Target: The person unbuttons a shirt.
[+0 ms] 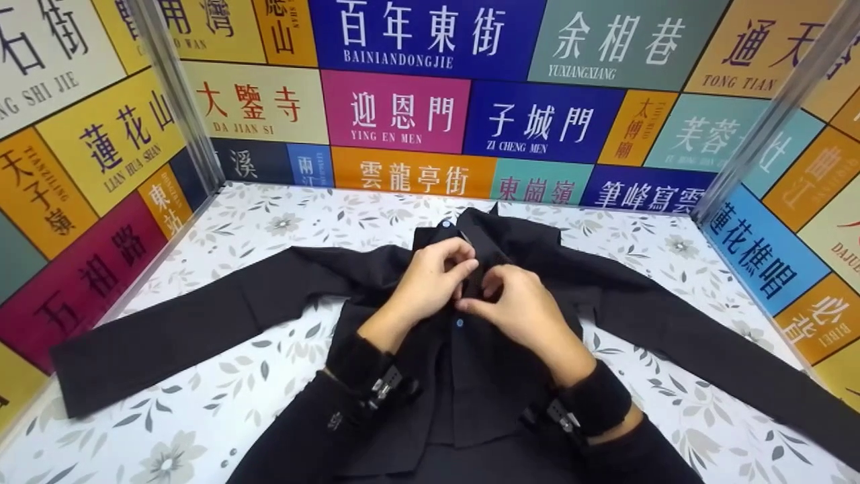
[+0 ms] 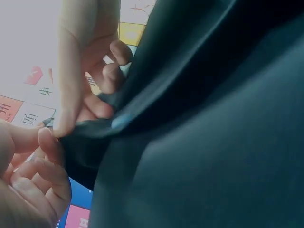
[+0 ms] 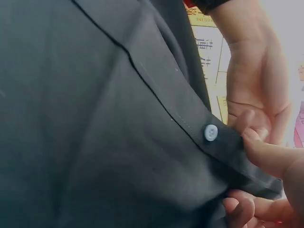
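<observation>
A black long-sleeved shirt (image 1: 396, 376) lies spread on the table, both sleeves stretched out sideways. My left hand (image 1: 430, 279) pinches the front placket just below the collar (image 1: 480, 232). Close beside it, my right hand (image 1: 517, 302) grips the same front strip between thumb and fingers. A small pale blue button (image 1: 459, 323) shows just below the hands, and another button (image 1: 447, 224) sits near the collar. In the right wrist view, one button (image 3: 211, 133) is on the raised placket, near the fingertips. Whatever lies between the fingertips is hidden.
A white tabletop (image 1: 282, 376) with grey leaf and flower prints lies under the shirt. Coloured panels (image 1: 403, 111) with printed characters enclose the back and sides, with clear corner strips (image 1: 181, 94) between them. Dark bands with small devices circle both wrists.
</observation>
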### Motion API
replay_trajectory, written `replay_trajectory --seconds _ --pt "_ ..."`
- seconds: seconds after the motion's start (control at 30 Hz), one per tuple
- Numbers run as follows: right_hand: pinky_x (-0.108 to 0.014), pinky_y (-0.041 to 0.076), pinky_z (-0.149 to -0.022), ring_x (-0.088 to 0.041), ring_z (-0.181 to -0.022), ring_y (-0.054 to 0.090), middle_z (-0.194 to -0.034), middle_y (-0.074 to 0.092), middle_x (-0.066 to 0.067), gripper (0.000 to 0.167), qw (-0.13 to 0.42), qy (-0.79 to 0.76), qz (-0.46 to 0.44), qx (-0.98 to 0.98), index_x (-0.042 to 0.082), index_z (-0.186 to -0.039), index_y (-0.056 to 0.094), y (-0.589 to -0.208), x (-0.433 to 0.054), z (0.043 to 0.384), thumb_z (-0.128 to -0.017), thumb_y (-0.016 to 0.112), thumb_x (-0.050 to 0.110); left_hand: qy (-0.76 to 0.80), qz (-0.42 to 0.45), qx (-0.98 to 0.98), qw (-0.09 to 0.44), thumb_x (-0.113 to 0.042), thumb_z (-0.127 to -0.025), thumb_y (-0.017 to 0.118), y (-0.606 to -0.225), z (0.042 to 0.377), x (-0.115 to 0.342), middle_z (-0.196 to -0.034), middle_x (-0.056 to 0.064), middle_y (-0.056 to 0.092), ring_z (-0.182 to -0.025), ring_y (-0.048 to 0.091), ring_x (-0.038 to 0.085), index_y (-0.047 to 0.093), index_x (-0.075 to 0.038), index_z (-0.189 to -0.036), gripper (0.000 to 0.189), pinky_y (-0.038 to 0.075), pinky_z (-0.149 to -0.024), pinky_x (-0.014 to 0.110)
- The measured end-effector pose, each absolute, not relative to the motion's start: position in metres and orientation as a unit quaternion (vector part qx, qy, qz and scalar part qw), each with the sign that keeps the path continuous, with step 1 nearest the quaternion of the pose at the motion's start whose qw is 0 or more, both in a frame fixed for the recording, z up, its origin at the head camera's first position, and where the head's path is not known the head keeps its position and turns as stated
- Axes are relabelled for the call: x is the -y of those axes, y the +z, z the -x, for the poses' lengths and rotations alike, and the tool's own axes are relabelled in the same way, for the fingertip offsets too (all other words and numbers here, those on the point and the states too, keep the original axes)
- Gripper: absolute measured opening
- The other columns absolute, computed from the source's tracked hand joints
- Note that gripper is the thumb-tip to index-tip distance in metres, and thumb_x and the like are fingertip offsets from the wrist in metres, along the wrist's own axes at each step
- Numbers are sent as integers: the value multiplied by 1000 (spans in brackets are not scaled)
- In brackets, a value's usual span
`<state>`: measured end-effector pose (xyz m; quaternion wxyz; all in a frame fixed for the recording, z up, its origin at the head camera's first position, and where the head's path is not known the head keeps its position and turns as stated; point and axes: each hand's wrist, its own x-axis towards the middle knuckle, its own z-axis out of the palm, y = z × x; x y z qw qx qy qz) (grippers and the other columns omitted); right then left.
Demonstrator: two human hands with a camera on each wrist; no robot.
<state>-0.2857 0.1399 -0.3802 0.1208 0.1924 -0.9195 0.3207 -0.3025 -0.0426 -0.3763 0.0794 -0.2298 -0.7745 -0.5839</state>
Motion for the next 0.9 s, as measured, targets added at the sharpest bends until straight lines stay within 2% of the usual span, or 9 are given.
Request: replay_trajectory --seconds 0.17,0.33,0.47,0.6,0.73,0.9 --pt "-26 44 -57 -11 -58 55 -67 62 3 27 109 346 -232 903 11 -73 70 -380 -140 288 -86 90 21 -617 214 754 74 -7 -105 67 -374 302 43 -79 0 62 -50 55 10 66 0 -103 7 47 -51 22" --pt "-24 44 -56 -8 -55 54 -62 59 4 26 94 361 -224 900 11 -73 66 -379 -143 291 -91 85 14 -605 210 765 59 -10 -104 69 -375 302 44 -81 2 65 -53 56 10 68 1 -104 11 48 -53 22" --pt "-24 49 -57 -9 -55 59 -65 64 -1 20 86 386 -202 896 7 -81 68 -378 -145 293 -97 78 9 -546 224 805 52 -12 -101 74 -376 303 44 -86 5 70 -56 57 7 72 -1 -102 11 51 -56 22" --pt "-23 49 -56 -10 -57 60 -68 65 -4 13 106 414 -177 886 3 -89 69 -376 -147 293 -101 73 7 -506 232 829 48 -9 -96 78 -377 304 44 -87 6 72 -59 58 6 73 -2 -100 10 53 -58 21" --pt "-21 47 -54 -12 -56 59 -69 64 -6 13 130 435 -164 876 1 -89 66 -374 -147 293 -100 73 4 -490 227 841 29 -11 -93 82 -377 304 44 -82 2 71 -57 58 6 73 -4 -94 11 51 -55 21" --pt "-20 49 -56 -11 -57 60 -81 67 -11 10 164 451 -157 863 -2 -94 68 -373 -147 294 -98 75 3 -482 229 845 4 -13 -91 84 -376 304 45 -77 -2 69 -57 59 6 73 -5 -89 13 52 -54 22"
